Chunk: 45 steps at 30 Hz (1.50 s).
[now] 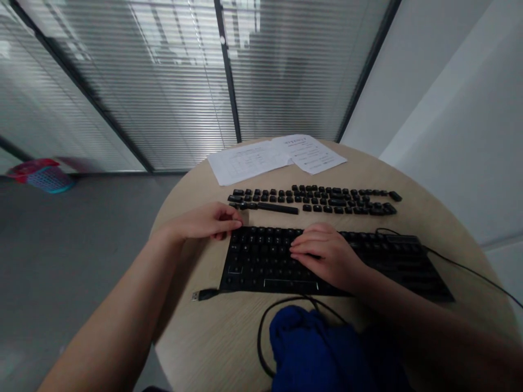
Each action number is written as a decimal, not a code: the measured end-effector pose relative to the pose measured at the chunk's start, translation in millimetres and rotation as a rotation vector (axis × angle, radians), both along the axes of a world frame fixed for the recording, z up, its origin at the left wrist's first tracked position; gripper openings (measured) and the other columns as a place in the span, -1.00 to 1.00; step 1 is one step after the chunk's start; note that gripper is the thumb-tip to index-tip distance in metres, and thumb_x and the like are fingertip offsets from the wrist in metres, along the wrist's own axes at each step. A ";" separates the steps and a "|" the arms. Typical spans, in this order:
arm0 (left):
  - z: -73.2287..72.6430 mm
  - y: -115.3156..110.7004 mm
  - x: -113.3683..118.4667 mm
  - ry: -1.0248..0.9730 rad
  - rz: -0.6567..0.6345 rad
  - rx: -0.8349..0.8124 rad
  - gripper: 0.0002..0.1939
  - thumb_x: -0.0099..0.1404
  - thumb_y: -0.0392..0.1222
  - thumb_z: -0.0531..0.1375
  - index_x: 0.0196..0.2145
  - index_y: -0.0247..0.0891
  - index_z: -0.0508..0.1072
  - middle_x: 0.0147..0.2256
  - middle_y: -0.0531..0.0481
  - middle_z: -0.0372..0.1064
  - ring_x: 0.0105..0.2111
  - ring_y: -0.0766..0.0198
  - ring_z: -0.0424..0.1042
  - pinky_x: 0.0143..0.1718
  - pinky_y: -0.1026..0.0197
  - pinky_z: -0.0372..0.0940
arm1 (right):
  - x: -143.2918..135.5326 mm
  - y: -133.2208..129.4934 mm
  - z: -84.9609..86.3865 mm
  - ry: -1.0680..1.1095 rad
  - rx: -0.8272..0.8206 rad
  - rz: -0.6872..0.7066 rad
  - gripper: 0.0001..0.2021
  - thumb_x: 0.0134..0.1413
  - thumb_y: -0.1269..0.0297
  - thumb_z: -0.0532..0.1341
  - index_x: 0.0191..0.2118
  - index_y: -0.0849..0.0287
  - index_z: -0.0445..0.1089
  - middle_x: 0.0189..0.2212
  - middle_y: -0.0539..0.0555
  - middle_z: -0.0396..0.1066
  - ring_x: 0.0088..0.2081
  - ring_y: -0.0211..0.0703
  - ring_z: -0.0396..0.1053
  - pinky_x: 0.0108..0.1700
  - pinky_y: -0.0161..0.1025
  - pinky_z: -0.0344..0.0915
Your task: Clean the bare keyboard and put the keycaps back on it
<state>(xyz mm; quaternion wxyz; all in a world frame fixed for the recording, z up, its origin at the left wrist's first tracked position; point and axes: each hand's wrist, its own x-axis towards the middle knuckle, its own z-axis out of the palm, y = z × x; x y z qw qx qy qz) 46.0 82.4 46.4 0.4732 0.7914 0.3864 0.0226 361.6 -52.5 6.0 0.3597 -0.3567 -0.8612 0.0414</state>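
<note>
A black keyboard (261, 267) lies across the round table, with bare mounts along its lower edge and under my right arm. At its upper left corner, my left hand (212, 219) has its fingers curled in, fingertips at the edge; anything between them is hidden. My right hand (327, 255) rests over the keyboard's middle, thumb and fingers drawn together, and what they hold, if anything, cannot be made out. Just beyond the keyboard, loose black keycaps (335, 201) sit in rows. The long spacebar keycap (278, 208) lies among them, near my left hand.
Printed papers (253, 160) lie at the table's far side. A blue cloth (314, 348) bunches at the near edge, beside a looped black cable (261, 332). A USB plug (204, 294) lies left of the keyboard. A basket (49, 175) stands on the floor by the blinds.
</note>
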 end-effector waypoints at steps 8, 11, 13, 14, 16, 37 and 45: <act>1.0 0.9 3.7 -0.052 0.136 0.254 -0.73 0.34 0.00 0.21 -0.34 -0.27 0.52 -0.51 0.08 0.34 -0.52 0.35 0.28 -0.45 0.28 0.17 | -2.1 -1.3 -1.4 -0.035 0.024 -0.034 -0.92 0.27 0.35 0.33 -0.22 0.08 0.61 -0.24 0.02 0.64 -0.21 -0.08 0.50 -0.09 -0.02 0.35; -1.3 5.0 1.2 -0.071 0.238 0.311 -0.74 0.36 -0.02 0.18 -0.28 -0.27 0.52 -0.49 0.06 0.34 -0.50 0.33 0.29 -0.45 0.27 0.18 | -1.6 -1.4 -2.2 -0.029 0.017 -0.026 -0.91 0.28 0.36 0.32 -0.22 0.07 0.61 -0.24 0.00 0.64 -0.21 -0.09 0.50 -0.08 -0.02 0.34; -2.5 7.0 -0.1 -0.078 0.280 0.327 -0.73 0.36 -0.01 0.17 -0.26 -0.27 0.52 -0.48 0.06 0.34 -0.51 0.33 0.29 -0.47 0.27 0.17 | -1.4 -1.4 -2.5 -0.025 0.021 -0.026 -0.91 0.28 0.36 0.32 -0.23 0.06 0.60 -0.24 0.00 0.64 -0.21 -0.09 0.50 -0.09 -0.03 0.33; -2.7 7.3 -0.3 -0.082 0.289 0.332 -0.73 0.36 0.00 0.17 -0.26 -0.27 0.52 -0.49 0.07 0.33 -0.52 0.33 0.29 -0.48 0.27 0.16 | -1.5 -1.4 -2.5 -0.024 0.024 -0.028 -0.91 0.28 0.36 0.32 -0.24 0.06 0.60 -0.24 -0.01 0.64 -0.20 -0.09 0.50 -0.09 -0.03 0.33; -2.4 6.7 0.2 -0.091 0.285 0.337 -0.71 0.36 0.01 0.18 -0.26 -0.27 0.52 -0.50 0.08 0.32 -0.53 0.33 0.28 -0.49 0.28 0.16 | -1.6 -1.1 -2.2 -0.020 0.022 -0.032 -0.91 0.27 0.36 0.33 -0.25 0.06 0.60 -0.25 -0.01 0.64 -0.21 -0.09 0.49 -0.09 -0.04 0.33; -2.3 -43.7 57.7 -0.102 -0.223 0.761 -0.75 0.48 -0.07 0.15 -0.04 -0.22 0.52 -0.15 -0.12 0.50 -0.08 0.07 0.47 0.00 -0.01 0.36 | -2.4 -3.4 7.0 -0.067 -0.028 -0.033 -0.89 0.27 0.36 0.30 -0.26 0.15 0.61 -0.35 0.07 0.50 -0.25 -0.09 0.35 -0.13 -0.07 0.21; -10.0 -40.4 62.4 -0.126 -0.249 0.728 -0.74 0.49 -0.08 0.11 -0.03 -0.23 0.51 -0.16 -0.12 0.51 -0.15 0.10 0.50 -0.07 0.03 0.36 | -0.6 2.4 10.7 -0.142 -0.063 0.000 -0.88 0.26 0.33 0.30 -0.29 0.14 0.61 -0.39 0.06 0.47 -0.26 -0.09 0.33 -0.16 -0.08 0.17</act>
